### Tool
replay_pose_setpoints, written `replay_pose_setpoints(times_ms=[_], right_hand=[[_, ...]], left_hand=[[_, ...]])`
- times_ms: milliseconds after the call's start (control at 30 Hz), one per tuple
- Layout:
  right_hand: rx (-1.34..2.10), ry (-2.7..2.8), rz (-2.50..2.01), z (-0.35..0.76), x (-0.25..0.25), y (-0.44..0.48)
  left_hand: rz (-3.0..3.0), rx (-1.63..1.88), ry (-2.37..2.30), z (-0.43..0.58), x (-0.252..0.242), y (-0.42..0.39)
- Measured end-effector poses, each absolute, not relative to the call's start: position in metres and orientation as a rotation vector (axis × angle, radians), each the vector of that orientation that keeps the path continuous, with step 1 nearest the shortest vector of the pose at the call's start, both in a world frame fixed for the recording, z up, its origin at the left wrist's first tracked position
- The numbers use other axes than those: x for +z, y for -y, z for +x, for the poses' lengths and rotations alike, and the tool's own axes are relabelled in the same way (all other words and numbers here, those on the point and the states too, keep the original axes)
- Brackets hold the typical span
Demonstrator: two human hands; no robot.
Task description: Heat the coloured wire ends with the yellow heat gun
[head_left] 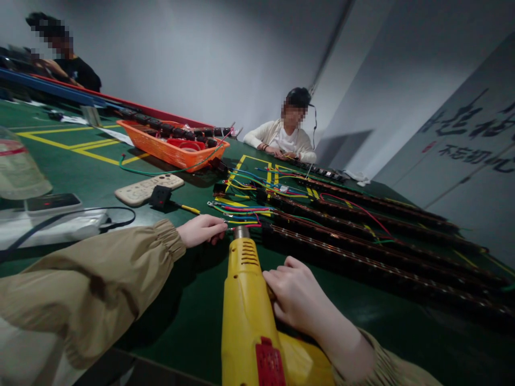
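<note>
My right hand (295,292) is wrapped round the handle of a yellow heat gun (245,300), whose metal nozzle (242,232) points away from me at a bundle of coloured wires (245,217). My left hand (203,230) is closed, thumb and fingers pinching the end of a wire just left of the nozzle. The wires, red, blue, green and yellow, come out of the near end of a long dark bar (322,246) wound with copper. Some wire ends carry metal lugs. What exactly sits between my left fingertips is partly hidden.
More long copper-wound bars (358,214) lie side by side at right. An orange basket (173,153) holds dark parts. Left are a beige power strip (148,188), a black cube (161,197), a plastic bottle (20,166) and a white device (52,206). Two people sit across the table.
</note>
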State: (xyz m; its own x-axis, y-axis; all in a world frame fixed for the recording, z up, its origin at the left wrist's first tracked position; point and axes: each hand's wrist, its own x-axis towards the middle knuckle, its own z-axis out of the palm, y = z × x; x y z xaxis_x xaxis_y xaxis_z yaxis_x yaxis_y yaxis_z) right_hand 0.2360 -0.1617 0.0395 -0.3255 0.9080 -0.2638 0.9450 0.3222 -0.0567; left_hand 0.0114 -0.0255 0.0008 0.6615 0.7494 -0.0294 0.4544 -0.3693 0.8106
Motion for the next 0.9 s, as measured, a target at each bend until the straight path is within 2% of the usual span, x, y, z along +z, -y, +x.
replay_pose_setpoints(times_ms=[433,900], right_hand=[[-0.31,-2.297,1.901,0.27,0.037,0.162],[-0.302,-2.322,1.82,0.261,0.036,0.164]], left_hand=[[2.065,0.485,-0.964,0.01,0.002,0.028],[2.338,0.525,-1.06,0.01,0.005,0.032]])
